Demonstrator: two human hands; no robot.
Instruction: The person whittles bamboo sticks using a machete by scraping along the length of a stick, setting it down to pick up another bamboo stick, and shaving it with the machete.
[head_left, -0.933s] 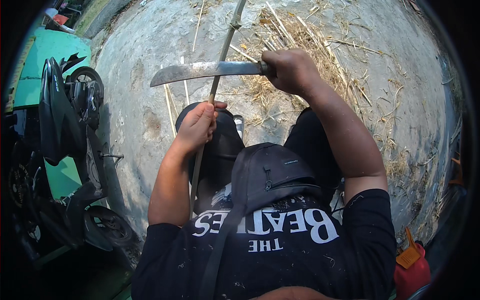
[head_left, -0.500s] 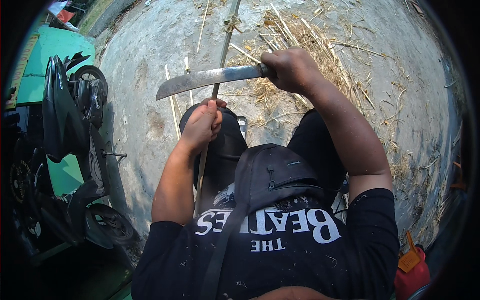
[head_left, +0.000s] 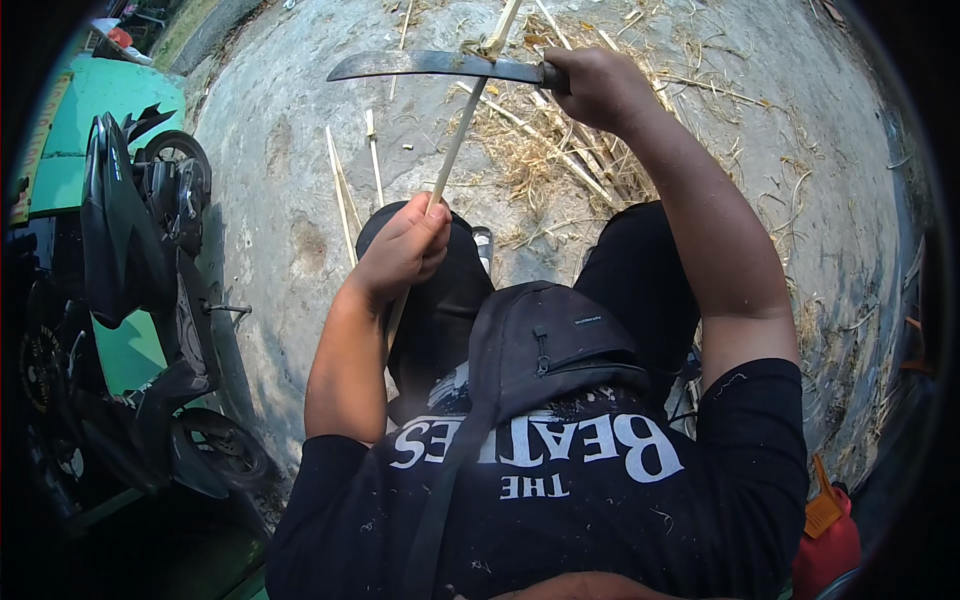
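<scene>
Gray concrete ground [head_left: 300, 110], black motorcycle [head_left: 125, 235] at nine o'clock, straw-coloured shavings [head_left: 530, 165] toward one o'clock, long pale strip [head_left: 464, 135] slanting up to twelve o'clock, curved-bladed knife [head_left: 430, 63] crossing it there, right hand [head_left: 600, 88] at one o'clock, fingers wrapped round the knife's handle, left hand [head_left: 407, 245] at ten, fingers gripping the strip

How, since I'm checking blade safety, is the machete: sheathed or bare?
Bare: uncovered grey metal shows along the machete, from its handle to its far end.
</scene>
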